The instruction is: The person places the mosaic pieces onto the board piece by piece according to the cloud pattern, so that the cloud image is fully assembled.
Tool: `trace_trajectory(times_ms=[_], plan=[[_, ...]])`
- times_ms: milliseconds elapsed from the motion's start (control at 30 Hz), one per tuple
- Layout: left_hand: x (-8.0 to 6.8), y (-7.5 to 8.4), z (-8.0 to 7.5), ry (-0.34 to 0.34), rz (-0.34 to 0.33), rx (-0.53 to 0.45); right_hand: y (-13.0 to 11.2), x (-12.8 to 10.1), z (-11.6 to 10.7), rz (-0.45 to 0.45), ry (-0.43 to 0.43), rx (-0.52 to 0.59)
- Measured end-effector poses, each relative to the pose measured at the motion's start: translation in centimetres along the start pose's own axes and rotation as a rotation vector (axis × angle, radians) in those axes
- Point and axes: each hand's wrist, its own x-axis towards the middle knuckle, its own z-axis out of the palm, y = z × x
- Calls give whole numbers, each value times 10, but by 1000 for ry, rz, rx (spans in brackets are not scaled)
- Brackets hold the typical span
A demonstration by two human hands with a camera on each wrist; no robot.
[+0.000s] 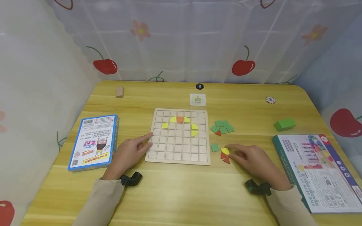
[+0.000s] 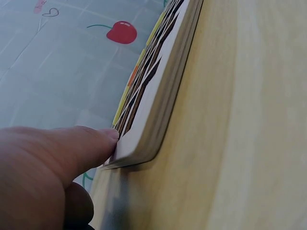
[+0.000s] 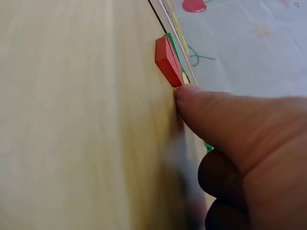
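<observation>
Board: We see a wooden grid board (image 1: pixel 178 136) lying flat in the middle of the tabletop (image 1: pixel 175 191).
Done so far: We count a few pieces in the top rows. There are four yellow curved pieces (image 1: pixel 194 126) and one orange square (image 1: pixel 180 119). Together they make a small arch.
Still to do: We think most of the work is left, because almost all the little squares on the board have nothing in them.
Loose pieces: Green squares (image 1: pixel 222 126) sit in a small pile just to the right of the board. Nearer to us lie one more green square, a yellow piece (image 1: pixel 225 151) and two red triangles (image 1: pixel 226 159).
Left hand: Our left hand (image 1: pixel 130 154) lies flat and relaxed. Its straight fingers touch the left edge of the board and hold nothing.
Right hand: Our right hand (image 1: pixel 251 158) rests on the tabletop. Its fingertips touch the yellow piece and the red triangles. We cannot tell if it pinches any piece yet.
Picture card: A small card (image 1: pixel 197 99) lies behind the board.
</observation>
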Motion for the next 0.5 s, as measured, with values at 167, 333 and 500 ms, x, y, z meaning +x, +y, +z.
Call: trace_trajectory(times_ms=[167,333,500], plan=[[0,0,0,0,0,2,-3,1,2,33,28,18],[1,0,0,3,3,0,-19,12,8,37,46,66],[0,2,-1,-4,-5,0,-54,38,24,-43,63,119]])
